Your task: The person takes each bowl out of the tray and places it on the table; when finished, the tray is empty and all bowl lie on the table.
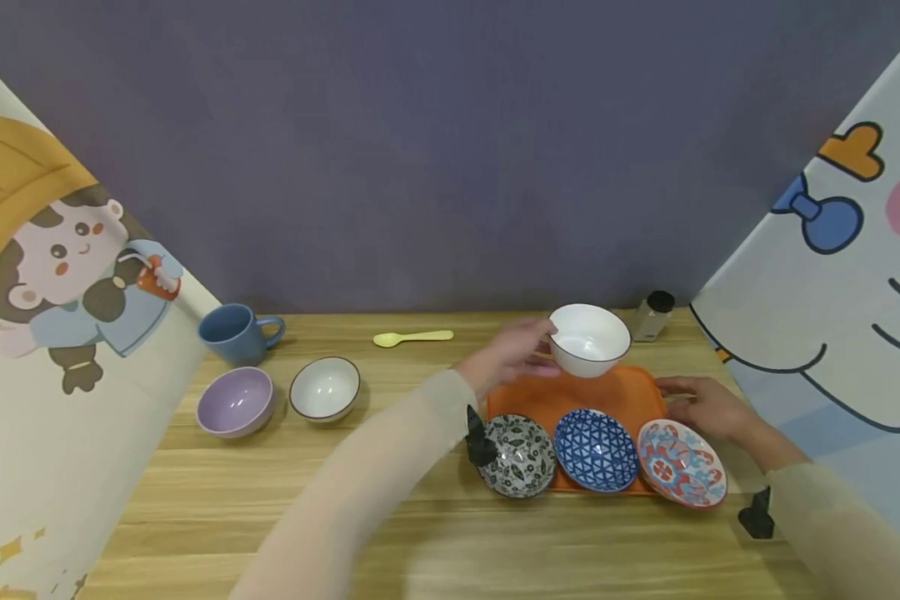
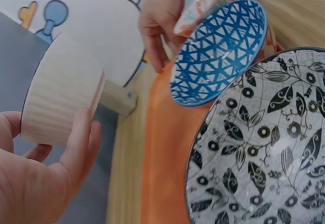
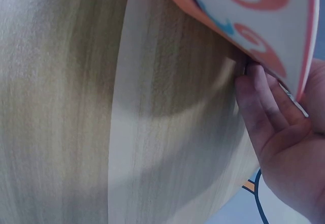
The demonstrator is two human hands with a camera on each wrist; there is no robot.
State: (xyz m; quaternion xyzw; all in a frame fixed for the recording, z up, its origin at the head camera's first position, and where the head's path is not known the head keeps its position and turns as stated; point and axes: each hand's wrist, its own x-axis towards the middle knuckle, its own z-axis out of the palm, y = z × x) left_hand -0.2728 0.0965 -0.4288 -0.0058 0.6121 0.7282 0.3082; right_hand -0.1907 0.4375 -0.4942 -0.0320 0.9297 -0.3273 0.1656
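Observation:
My left hand [image 1: 512, 354] [image 2: 45, 178] grips a white bowl [image 1: 589, 337] [image 2: 63, 92] by its side, above the back of an orange tray [image 1: 622, 390] [image 2: 165, 158]. Along the tray's front stand a black-and-white floral bowl [image 1: 519, 457] [image 2: 269, 148], a blue patterned bowl [image 1: 596, 450] [image 2: 218, 54] and a red-and-blue patterned bowl [image 1: 682, 463] [image 3: 269, 10]. Beside that last bowl, at the tray's right edge, is my right hand [image 1: 708, 410] [image 2: 161, 16] [image 3: 284, 142], its fingers loosely extended; whether they touch the tray is unclear.
On the left stand a blue mug [image 1: 236, 335], a purple bowl [image 1: 236, 402] and a second white bowl [image 1: 325, 389]. A yellow spoon [image 1: 412, 337] lies near the back wall. Behind the tray's right side stands a black-lidded jar [image 1: 652, 317].

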